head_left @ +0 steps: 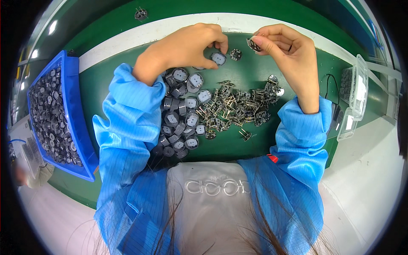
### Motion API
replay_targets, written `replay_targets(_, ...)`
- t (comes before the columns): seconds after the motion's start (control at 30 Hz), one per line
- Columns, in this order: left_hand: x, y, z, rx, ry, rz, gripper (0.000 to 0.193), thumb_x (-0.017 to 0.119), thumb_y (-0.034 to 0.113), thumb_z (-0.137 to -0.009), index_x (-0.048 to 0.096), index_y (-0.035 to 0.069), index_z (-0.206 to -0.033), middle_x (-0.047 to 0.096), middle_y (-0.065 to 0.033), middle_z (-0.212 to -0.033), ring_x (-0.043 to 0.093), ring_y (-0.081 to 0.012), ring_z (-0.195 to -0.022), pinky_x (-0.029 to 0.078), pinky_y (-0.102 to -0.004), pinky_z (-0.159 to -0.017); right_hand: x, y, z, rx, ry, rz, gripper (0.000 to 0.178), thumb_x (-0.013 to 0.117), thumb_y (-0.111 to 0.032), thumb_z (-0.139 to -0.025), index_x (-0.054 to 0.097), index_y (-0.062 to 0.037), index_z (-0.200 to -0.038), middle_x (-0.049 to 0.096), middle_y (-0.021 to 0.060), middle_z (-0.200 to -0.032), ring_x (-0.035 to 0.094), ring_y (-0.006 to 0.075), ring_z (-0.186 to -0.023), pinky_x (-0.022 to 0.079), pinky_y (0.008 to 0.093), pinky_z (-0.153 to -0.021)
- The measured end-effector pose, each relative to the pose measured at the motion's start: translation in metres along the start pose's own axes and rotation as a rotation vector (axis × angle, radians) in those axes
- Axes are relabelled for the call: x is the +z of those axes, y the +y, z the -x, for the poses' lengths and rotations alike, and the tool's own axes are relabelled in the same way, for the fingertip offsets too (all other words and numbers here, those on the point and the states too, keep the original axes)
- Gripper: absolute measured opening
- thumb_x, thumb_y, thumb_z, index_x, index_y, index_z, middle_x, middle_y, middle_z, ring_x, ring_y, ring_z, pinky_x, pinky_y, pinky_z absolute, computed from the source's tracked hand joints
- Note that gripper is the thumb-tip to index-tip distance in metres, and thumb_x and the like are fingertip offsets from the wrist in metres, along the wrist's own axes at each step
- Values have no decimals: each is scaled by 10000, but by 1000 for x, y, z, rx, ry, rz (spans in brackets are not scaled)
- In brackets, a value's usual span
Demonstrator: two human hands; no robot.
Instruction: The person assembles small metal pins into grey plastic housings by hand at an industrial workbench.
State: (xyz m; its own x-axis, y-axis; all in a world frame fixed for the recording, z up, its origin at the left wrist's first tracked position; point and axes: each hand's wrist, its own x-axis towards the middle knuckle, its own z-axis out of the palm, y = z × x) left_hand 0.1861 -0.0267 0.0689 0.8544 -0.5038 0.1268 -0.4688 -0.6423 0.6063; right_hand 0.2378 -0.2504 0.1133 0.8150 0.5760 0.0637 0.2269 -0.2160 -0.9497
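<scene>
My left hand [187, 46] has its thumb and fingers curled round a small grey plastic housing [218, 58] at the table's far side. Pinched between the thumb and fingers of my right hand [289, 44] is a small circuit board [253, 44], raised and tilted. Between the hands, another small round circuit board [236, 54] lies on the green table. Below my left hand spreads a cluster of dark grey housings [191, 103], several with pale grey faces up. Beside them, to the right, sits a heap of circuit boards with metal pins [238, 106].
A blue bin [78, 114] full of small dark parts stands at the left. At the right are a clear plastic box [360, 87] and a black cable [329, 80]. A white ledge [170, 29] crosses the far side, with a loose pinned board [141, 14] beyond it.
</scene>
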Motion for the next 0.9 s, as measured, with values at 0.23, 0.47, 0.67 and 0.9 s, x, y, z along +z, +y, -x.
replay_targets(0.23, -7, 20, -8, -101, 133, 371, 310, 747, 8, -696, 627, -12, -982, 659, -75, -937, 663, -168, -828, 544, -277, -725, 16, 2, 1, -376, 36, 207, 122, 750, -9, -759, 698, 10, -868, 688, 95, -860, 692, 207, -766, 584, 293, -718)
replay_targets(0.47, -15, 42, -8, -188, 279, 583, 279, 762, -17, -719, 637, -28, -969, 665, -52, -767, 669, -103, -708, 523, -229, -668, 20, -2, 3, -499, 239, 307, 136, 768, -4, -726, 701, -15, -844, 688, 69, -855, 682, 189, -728, 571, 279, -654)
replay_targets(0.67, -21, 46, -4, -296, 247, 544, 286, 772, -45, -710, 644, -37, -966, 670, -58, -744, 684, -114, -738, 522, -221, -661, 25, -6, 7, -702, 305, 549, 155, 775, -24, -699, 685, -40, -824, 680, 53, -833, 667, 213, -703, 520, 291, -577)
replay_targets(0.9, -29, 49, 0, -281, 225, 662, 323, 790, -29, -730, 643, -53, -1016, 696, -98, -856, 698, -142, -822, 561, -233, -715, 21, -12, 8, -494, 223, 165, 104, 727, 50, -752, 681, 28, -843, 699, 99, -871, 699, 183, -798, 600, 292, -750)
